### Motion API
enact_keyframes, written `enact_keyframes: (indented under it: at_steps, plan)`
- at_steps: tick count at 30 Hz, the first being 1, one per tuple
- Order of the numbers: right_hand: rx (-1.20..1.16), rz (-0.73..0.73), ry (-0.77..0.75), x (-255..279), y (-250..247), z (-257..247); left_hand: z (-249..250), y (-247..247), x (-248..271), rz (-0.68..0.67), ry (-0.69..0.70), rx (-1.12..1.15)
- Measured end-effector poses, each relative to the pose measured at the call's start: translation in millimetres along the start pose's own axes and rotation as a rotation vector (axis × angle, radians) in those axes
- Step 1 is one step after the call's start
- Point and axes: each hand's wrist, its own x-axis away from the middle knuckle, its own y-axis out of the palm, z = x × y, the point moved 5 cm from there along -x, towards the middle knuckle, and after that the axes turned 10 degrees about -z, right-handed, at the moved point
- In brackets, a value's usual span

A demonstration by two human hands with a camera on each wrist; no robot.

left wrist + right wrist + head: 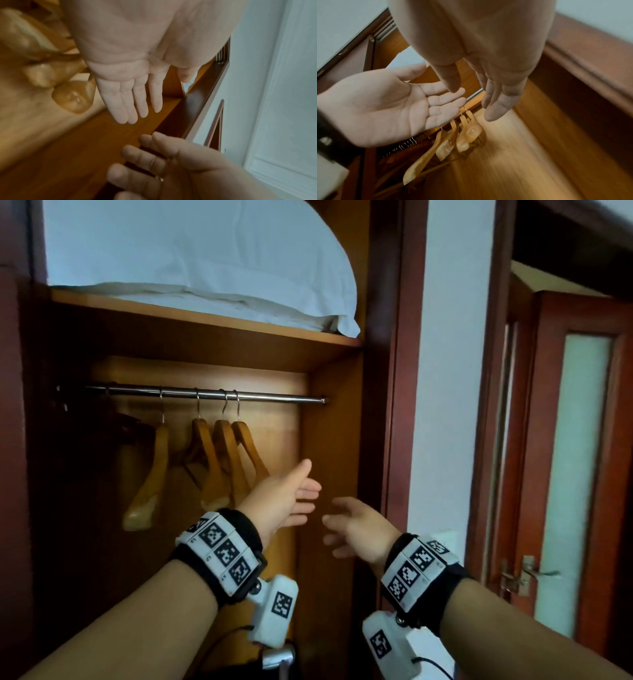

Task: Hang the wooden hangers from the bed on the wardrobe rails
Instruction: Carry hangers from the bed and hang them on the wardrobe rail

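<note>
Both empty — my left hand (pixel 286 494) flat, my right hand (pixel 356 529) loosely spread; four wooden hangers (pixel 219 460) sit on the rail (pixel 274 396) — best turn bedward for more.

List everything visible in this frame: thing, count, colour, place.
wooden hangers: four, light wood, hanging on the rail
dark hangers: count unclear, dark, left end of the rail
rail: one, silver metal, under the shelf
pillow: one, white, on the shelf
shelf: one, wood, above the rail
door: one, red-brown with frosted glass, far right
wrist bands: two, black with white marker tiles, one per wrist
left hand: empty, fingers straight, beside the hangers
right hand: empty, fingers relaxed
</note>
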Motion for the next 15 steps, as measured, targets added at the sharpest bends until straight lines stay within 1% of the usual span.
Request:
enact_keyframes:
  at_steps: [3,7,10,13,15]
  plan:
    - [-0.010,0.049,0.023,42.6,-25.9,9.3,-3.6,49.5,9.7,-0.073,-0.023,0.056]
    - [-0.054,0.129,0.086,97.7,-60.2,24.1,-0.8,111.6,20.0,-0.167,-0.046,0.078]
    - [-0.137,0.181,0.143,138.3,-89.1,34.4,4.1,156.0,20.9,-0.234,-0.058,0.092]
    - [-0.129,0.300,0.189,177.5,-125.3,46.7,11.3,202.7,21.7,-0.312,-0.069,0.106]
    - [-0.125,0.408,0.205,204.8,-150.4,53.7,16.3,234.2,21.3,-0.371,-0.066,0.135]
